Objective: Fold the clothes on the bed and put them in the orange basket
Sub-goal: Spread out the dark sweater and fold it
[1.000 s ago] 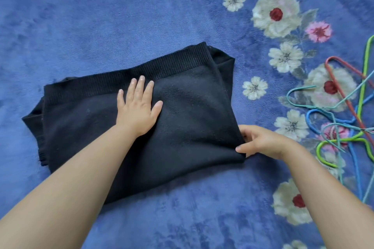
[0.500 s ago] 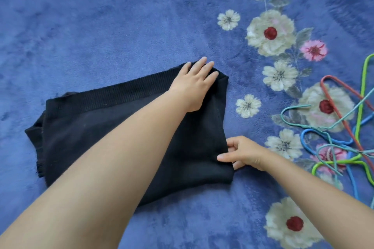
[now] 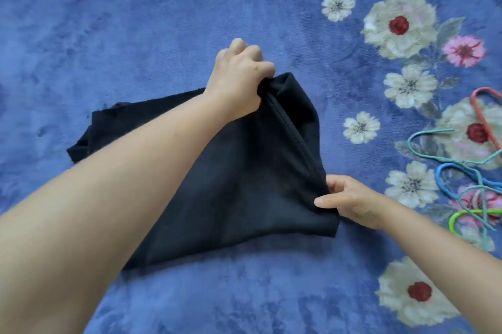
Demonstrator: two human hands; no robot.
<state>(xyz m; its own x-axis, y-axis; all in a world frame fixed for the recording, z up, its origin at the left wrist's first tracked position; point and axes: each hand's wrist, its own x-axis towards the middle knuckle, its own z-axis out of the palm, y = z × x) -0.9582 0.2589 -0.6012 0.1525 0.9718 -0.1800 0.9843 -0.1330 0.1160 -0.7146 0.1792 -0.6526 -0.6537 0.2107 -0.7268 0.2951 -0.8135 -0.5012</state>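
The left hand (image 3: pixel 239 81) has moved to the sweater's (image 3: pixel 244 184) far corner and lifted it, fingers gripping; the right hand (image 3: pixel 350 202) pinches the near corner.

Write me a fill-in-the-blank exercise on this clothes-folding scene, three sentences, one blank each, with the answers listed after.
1. Both hands grip a garment whose colour is ____.
2. The left hand holds the garment's far corner, while the right hand pinches the ____ corner.
3. The coloured hangers lie on the blanket on the person's ____ side.

Missing words: black; near; right
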